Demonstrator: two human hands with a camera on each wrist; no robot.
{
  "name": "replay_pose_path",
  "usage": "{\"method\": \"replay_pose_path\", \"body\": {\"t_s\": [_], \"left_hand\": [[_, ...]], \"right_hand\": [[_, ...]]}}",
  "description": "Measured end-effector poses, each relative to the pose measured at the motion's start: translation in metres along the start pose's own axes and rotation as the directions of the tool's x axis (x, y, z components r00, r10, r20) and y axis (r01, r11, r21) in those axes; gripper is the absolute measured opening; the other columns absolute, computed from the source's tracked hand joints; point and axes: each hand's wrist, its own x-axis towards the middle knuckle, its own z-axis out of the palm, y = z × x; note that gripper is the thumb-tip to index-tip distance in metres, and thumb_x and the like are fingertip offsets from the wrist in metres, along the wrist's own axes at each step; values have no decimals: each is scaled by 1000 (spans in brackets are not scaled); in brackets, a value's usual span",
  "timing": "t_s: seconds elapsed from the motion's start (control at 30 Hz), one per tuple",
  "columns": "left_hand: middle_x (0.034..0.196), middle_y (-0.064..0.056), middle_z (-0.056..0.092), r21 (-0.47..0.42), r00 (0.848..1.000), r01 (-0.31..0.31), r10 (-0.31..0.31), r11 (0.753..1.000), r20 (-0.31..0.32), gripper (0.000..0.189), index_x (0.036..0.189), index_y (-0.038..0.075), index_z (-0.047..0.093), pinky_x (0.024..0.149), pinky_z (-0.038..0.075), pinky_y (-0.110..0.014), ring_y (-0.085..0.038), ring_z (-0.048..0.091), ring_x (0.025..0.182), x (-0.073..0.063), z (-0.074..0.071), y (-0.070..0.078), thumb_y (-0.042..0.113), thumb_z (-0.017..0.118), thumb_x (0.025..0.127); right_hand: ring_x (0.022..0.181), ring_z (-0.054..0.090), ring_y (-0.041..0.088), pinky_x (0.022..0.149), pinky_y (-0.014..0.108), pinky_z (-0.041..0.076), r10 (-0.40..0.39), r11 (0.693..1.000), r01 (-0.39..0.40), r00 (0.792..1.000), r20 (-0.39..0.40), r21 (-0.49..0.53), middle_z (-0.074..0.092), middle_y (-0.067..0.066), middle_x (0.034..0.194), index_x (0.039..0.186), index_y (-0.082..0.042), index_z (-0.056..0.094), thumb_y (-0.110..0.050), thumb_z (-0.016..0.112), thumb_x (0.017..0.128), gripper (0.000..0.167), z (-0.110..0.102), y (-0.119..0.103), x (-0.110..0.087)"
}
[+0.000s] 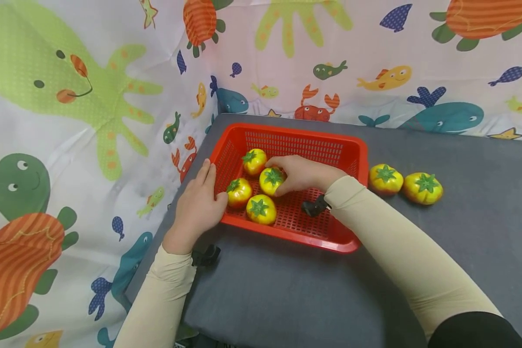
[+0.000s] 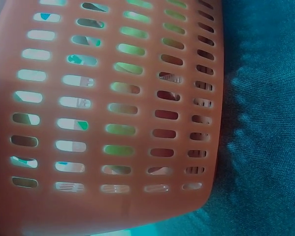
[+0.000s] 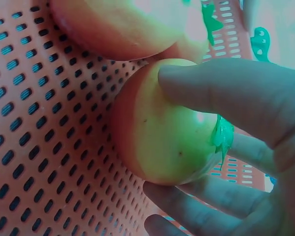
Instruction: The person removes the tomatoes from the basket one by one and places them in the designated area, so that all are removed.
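Observation:
My right hand (image 1: 306, 173) is inside a red perforated plastic basket (image 1: 282, 233), pinching a glossy yellow-red tomato (image 1: 271, 181) with a green star-shaped top. In the right wrist view, the thumb lies across this tomato (image 3: 162, 128) and the fingers are on its far side, close over the basket floor. Three more tomatoes sit around it: one behind (image 1: 254, 161), one to the left (image 1: 239, 192) and one in front (image 1: 261, 209). My left hand (image 1: 197, 203) rests at the basket's left rim, fingers straight. The left wrist view shows only the basket's slotted outer wall (image 2: 147, 118).
Two similar tomatoes, one nearer (image 1: 385, 179) and one farther right (image 1: 423, 188), lie on the grey table cover (image 1: 483, 217) beside the basket's right end. A curtain (image 1: 126, 121) printed with sea animals hangs along the left and back.

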Motion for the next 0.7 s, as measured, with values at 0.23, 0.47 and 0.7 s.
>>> {"method": "replay_pose_path", "body": {"t_s": [0.23, 0.47, 0.7], "left_hand": [[177, -4, 12, -11, 1000, 4, -4, 1000, 0, 80, 168, 11, 21, 105, 49, -64, -41, 42, 144, 1, 2, 0, 35, 52, 99], [177, -5, 14, -10, 1000, 4, -4, 1000, -12, 79, 168, 11, 22, 106, 48, -63, -41, 43, 142, 1, 2, 1, 35, 52, 99], [177, -6, 13, 0, 1000, 1, -1, 1000, -10, 79, 168, 10, 21, 106, 48, -64, -41, 44, 142, 0, 1, 1, 34, 52, 100]], "right_hand": [[127, 54, 28, 110, 50, 49, 1, 1000, 0, 999, -33, 21, 60, 6, 143, 153, -20, 53, -27, 87, 85, 76, -2, 1, -5], [119, 57, 26, 106, 46, 51, -15, 998, 19, 997, -71, 54, 61, 6, 138, 151, -20, 54, -31, 87, 85, 75, -3, 1, -10], [117, 58, 24, 100, 44, 55, -25, 996, 33, 995, -97, 79, 61, 2, 136, 152, -22, 52, -38, 86, 85, 77, -4, -2, -17]]}}
